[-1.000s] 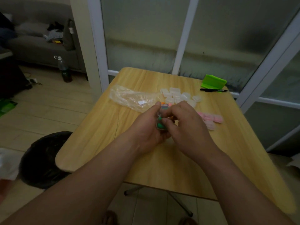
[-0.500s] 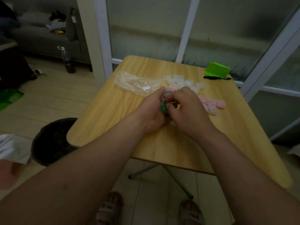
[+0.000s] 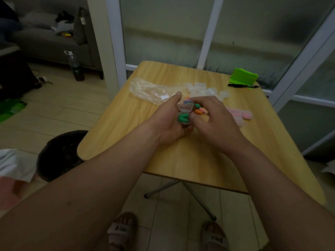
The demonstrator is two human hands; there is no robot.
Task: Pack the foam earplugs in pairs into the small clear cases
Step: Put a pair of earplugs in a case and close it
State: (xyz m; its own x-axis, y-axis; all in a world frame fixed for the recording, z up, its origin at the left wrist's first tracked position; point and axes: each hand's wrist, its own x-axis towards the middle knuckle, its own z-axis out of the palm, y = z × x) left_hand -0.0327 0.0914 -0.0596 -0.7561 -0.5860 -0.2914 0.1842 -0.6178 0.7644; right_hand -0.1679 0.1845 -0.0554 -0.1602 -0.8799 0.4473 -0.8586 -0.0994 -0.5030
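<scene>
Reading nothing for certain anywhere. Making out only faint pale print along the barrel of the black pen [image 3: 243, 85] near the far right corner of the table [image 3: 181, 160], a small white slip [image 3: 164, 97] inside the clear plastic bag [image 3: 148, 89], and a green label around the dark bottle [image 3: 76, 67] on the floor, all too small or blurred to spell out. Seeing light lettering across the straps of the left sandal [image 3: 119, 230] and the right sandal [image 3: 215, 237], likewise smeared past reading.
</scene>
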